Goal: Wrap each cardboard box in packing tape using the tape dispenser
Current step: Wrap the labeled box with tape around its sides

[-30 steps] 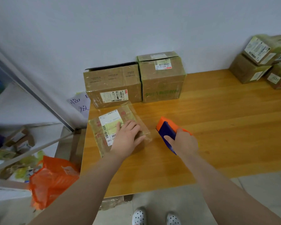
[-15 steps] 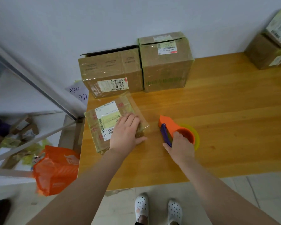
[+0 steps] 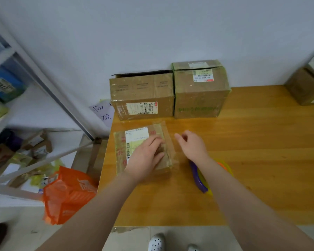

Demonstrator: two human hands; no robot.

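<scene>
A small flat cardboard box [image 3: 134,142] with a white label and shiny tape lies on the wooden table [image 3: 252,160] near its left edge. My left hand [image 3: 145,158] rests flat on top of the box, fingers straight. My right hand [image 3: 192,145] hovers just right of the box with loosely curled fingers and holds nothing. The tape dispenser [image 3: 201,178], purple with an orange and yellow roll, lies on the table under my right forearm, partly hidden by it.
Two larger taped boxes [image 3: 143,95] [image 3: 199,91] stand against the wall behind the small one. More boxes [image 3: 304,87] sit at the far right. A shelf unit [image 3: 16,105] and an orange bag [image 3: 69,194] are left of the table.
My right hand has let go of the tape dispenser, which now lies on the table, and has moved up beside the small box. My left hand has stayed on the box.
</scene>
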